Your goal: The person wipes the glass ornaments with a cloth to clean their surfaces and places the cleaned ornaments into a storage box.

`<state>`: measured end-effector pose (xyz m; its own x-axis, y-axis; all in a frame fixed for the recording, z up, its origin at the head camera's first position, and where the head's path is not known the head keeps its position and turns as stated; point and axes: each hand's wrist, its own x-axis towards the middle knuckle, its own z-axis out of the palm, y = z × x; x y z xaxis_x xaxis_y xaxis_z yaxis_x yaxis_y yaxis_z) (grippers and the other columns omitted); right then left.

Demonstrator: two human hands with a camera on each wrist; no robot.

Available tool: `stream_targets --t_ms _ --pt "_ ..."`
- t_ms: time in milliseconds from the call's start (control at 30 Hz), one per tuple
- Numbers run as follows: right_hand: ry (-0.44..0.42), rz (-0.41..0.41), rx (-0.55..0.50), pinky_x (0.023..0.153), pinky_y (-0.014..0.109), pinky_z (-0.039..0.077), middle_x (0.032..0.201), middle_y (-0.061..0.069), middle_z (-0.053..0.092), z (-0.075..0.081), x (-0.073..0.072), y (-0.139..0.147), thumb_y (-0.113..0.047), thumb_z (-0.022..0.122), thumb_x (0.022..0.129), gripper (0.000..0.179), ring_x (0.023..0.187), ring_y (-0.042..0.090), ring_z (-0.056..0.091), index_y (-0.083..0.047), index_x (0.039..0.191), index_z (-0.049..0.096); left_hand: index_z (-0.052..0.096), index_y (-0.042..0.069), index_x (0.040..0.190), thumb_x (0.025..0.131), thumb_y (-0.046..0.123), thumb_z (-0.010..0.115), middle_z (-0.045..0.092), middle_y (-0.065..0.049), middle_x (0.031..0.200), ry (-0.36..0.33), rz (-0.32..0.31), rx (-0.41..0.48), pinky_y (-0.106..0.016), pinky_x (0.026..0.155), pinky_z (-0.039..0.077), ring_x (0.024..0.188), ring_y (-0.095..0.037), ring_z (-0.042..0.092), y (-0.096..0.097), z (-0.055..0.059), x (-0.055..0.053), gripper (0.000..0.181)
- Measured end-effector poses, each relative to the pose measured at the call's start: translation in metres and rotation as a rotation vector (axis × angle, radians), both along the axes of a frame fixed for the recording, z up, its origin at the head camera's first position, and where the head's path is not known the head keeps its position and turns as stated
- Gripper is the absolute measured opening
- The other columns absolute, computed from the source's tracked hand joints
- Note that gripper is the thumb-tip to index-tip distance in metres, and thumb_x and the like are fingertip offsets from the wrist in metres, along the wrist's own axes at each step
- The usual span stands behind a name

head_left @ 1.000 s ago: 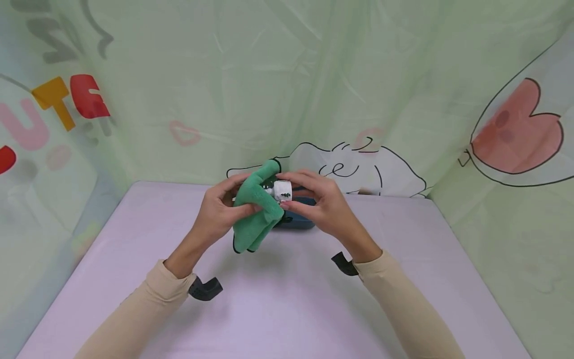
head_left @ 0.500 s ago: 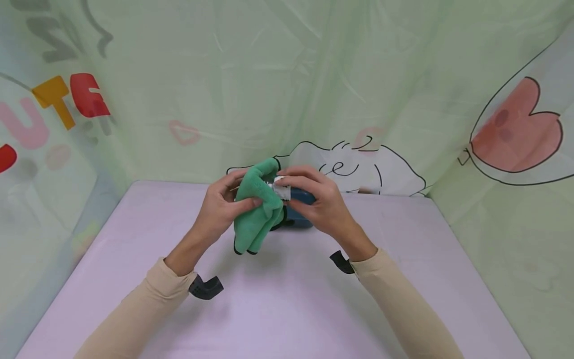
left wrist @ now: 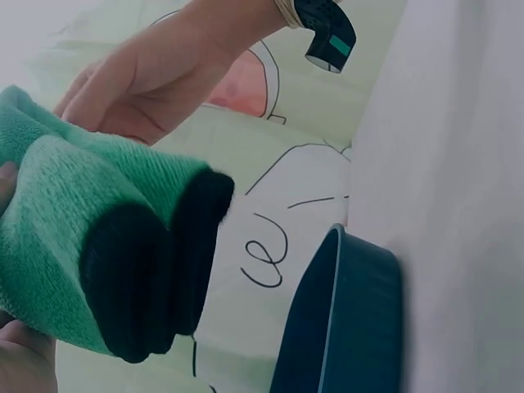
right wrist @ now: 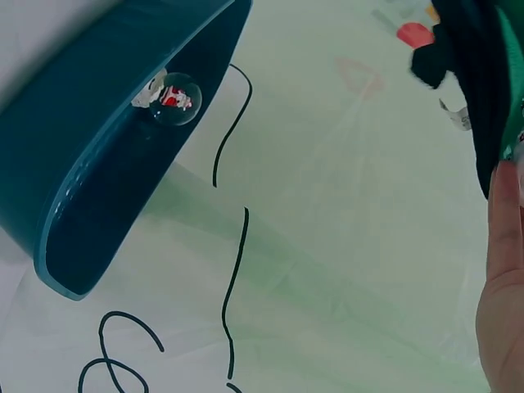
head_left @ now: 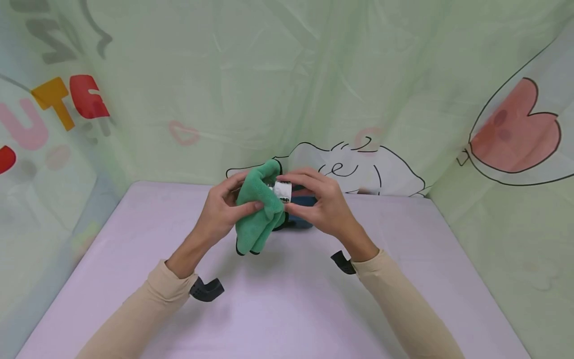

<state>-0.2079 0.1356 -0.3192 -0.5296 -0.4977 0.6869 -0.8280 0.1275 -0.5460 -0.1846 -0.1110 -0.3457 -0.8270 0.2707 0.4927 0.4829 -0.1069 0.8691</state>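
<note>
In the head view my left hand holds a folded green cloth with dark edging, thumb on its front. The cloth wraps a small thing whose white base sticks out at the right. It looks like a snow globe, its glass mostly hidden by the cloth. My right hand pinches this base between thumb and fingers. In the left wrist view the cloth covers the held thing. The right wrist view catches only part of my right hand beside the cloth.
A blue bin stands behind the hands near the back of the pale table. Inside it, in the right wrist view, sits another snow globe with a red and white figure. A printed curtain rises behind the table.
The white base has turned in my right fingers, showing a different side of its print. My right fingers shifted over it and back. The left hand and cloth have barely moved.
</note>
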Motion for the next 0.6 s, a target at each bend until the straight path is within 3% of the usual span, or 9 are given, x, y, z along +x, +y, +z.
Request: stream_targets --t_ms 300,600 --pt "-0.117 -0.052 0.048 0.080 0.030 0.061 0.114 -0.001 0.070 0.0040 0.0036 -0.0010 -0.013 0.078 0.091 0.042 0.095 0.016 0.068 -0.015 0.131 0.069 0.055 0.004 0.144 0.084 -0.008 0.078 0.064 -0.011 0.127 0.061 0.019 -0.011 -0.034 0.088 0.059 0.109 -0.022 0.066 -0.0016 0.0005 0.0032 0.065" --pt "-0.251 -0.098 0.043 0.070 0.032 0.062 0.092 0.001 0.071 0.0065 0.0061 -0.0033 -0.018 0.073 0.096 0.023 0.076 0.015 0.069 -0.012 0.118 0.074 0.055 0.002 0.144 0.083 -0.012 0.076 0.063 -0.015 0.130 0.090 0.032 -0.052 -0.034 0.089 0.059 0.110 -0.019 0.066 -0.0028 0.0007 0.0055 0.065"
